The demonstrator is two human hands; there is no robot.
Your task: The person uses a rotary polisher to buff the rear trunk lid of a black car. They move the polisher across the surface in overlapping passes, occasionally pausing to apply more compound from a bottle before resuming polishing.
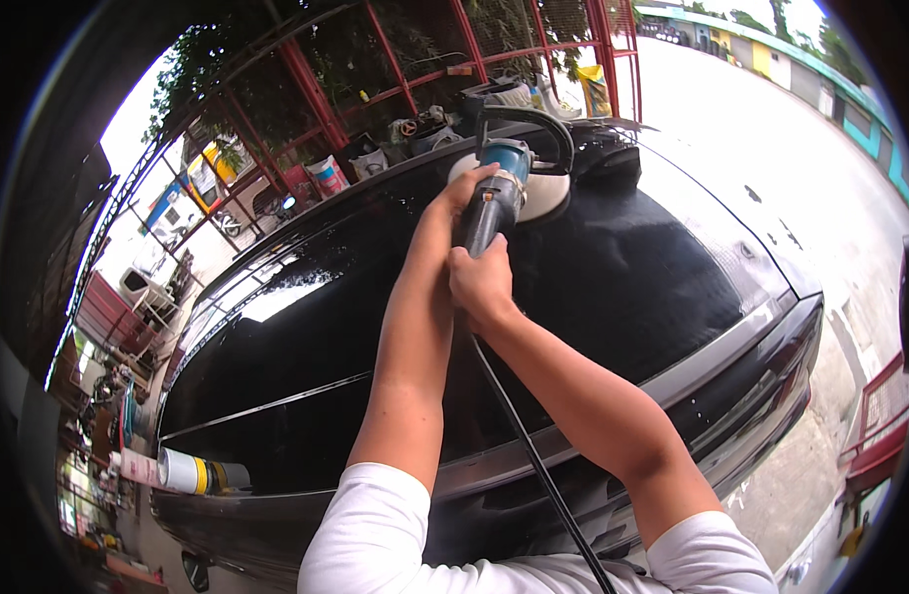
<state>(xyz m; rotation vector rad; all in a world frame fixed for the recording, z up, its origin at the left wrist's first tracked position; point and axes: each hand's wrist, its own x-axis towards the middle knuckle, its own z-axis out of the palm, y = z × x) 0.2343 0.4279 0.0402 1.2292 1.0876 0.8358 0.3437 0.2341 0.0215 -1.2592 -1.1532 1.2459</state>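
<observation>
Both my arms reach forward over a glossy black car panel (613, 287), holding a blue and black polisher (506, 156). My left hand (471, 188) is closed around the front of its body, just behind the blue head. Farther back, my right hand (484, 280) grips the black rear handle. The polisher's pale round pad (545, 196) rests against the far part of the panel, partly hidden by the tool. A black loop handle (558, 134) sticks out at the front. From the rear end, a black cord (533, 450) runs down between my arms toward my body.
A white container with a yellow band (182, 470) and a pink bottle (136, 467) stand at the car's left edge. Beyond the car, a red metal frame fence (311, 94) rises behind buckets (328, 176) and clutter. A red metal rack (882, 401) stands at the right.
</observation>
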